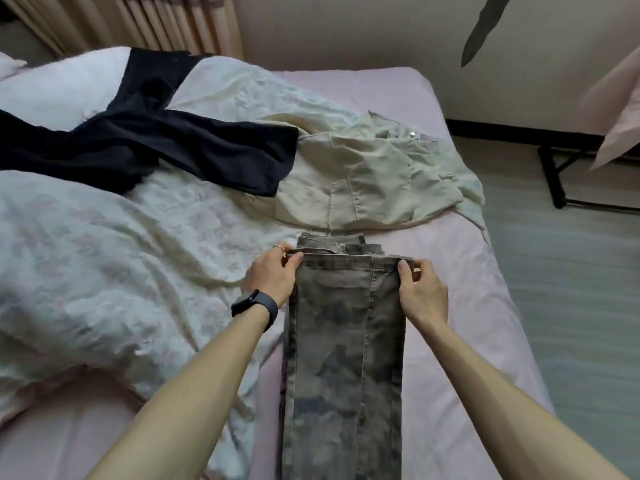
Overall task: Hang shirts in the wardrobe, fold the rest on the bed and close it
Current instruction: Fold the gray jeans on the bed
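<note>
A pair of mottled grey-brown jeans (346,348) lies lengthwise on the pink bed sheet (460,306), folded over so that its hem end rests near the waistband. My left hand (272,277), with a dark watch on the wrist, pinches the left corner of that folded end. My right hand (420,289) pinches the right corner. Beyond the jeans lies a crumpled beige garment (363,178), and a black garment (166,147) sprawls across the quilt to the left.
A rumpled white floral quilt (97,258) covers the left half of the bed. Beige curtains (145,22) hang at the back left. A black metal frame (554,174) stands on the floor to the right, near the wall. A pink cloth (620,133) hangs at the right edge.
</note>
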{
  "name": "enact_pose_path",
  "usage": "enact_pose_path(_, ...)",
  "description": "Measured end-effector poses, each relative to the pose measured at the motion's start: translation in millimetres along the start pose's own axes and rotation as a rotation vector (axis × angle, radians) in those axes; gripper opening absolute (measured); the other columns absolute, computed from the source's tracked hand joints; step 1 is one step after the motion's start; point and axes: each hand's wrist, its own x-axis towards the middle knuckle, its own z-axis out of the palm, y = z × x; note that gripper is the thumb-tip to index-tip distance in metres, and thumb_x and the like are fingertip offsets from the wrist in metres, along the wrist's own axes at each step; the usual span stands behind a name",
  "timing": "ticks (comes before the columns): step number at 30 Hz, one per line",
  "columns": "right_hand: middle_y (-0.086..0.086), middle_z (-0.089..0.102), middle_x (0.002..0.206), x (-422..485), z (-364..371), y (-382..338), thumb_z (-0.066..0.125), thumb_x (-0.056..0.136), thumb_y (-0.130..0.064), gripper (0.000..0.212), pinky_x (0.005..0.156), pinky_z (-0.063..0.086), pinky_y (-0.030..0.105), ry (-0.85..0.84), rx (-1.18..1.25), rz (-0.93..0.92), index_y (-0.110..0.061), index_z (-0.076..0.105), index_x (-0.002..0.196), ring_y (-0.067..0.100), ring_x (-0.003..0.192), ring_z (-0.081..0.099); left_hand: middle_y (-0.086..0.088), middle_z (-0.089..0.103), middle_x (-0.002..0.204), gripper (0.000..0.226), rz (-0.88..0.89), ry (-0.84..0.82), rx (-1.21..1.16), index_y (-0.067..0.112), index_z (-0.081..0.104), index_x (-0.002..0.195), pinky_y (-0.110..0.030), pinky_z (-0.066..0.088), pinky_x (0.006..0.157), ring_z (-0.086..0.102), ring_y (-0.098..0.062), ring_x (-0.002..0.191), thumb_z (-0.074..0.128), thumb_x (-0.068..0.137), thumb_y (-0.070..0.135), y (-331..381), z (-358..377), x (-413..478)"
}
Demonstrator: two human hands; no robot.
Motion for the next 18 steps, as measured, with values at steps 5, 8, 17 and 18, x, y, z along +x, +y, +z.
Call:
enact_pose_path(5,0.008,0.070,0.107,63,56,10,0.044,0.101,-0.052,0.033,0.081,0.045,0.041,-0.014,-0.080,-0.002,-0.022,0.056,0.109,0.035,0.104,0.061,0.004,0.068,0.102,0.024,0.009,0.074,0.111,0.035,0.058,0.105,-0.031,0.040,0.065,0.062,-0.024,0.093,0.047,0.098,0.055,-20,44,66)
enact_pose_path(8,0.009,0.069,0.107,84,76,17,0.043,0.101,-0.054,0.033,0.077,0.042,0.039,0.005,-0.093,-0.005,-0.024,0.054,0.108,0.036,0.102,0.061,0.007,0.066,0.097,0.019,-0.011,0.077,0.094,0.039,0.055,0.099,-0.031,0.037,0.063,0.058,-0.022,0.087,0.048,0.097,0.056,-29,61,91)
enact_pose_path(17,0.006,0.066,0.118,122,91,25,0.043,0.098,-0.060,0.041,0.081,0.042,0.039,-0.042,-0.213,0.028,-0.026,0.057,0.114,0.035,0.112,0.058,-0.003,0.065,0.110,0.036,-0.091,-0.098,0.116,0.028,0.054,0.112,-0.034,0.044,0.071,0.056,-0.027,0.088,0.040,0.099,0.058,-27,83,132)
enact_pose_path(18,0.007,0.065,0.120,121,92,25,0.043,0.098,-0.061,0.044,0.085,0.043,0.041,-0.059,-0.199,0.034,-0.025,0.056,0.118,0.035,0.114,0.058,-0.006,0.064,0.118,0.042,-0.138,-0.131,0.091,0.024,0.055,0.119,-0.035,0.045,0.075,0.057,-0.029,0.093,0.039,0.100,0.058,-25,83,130)
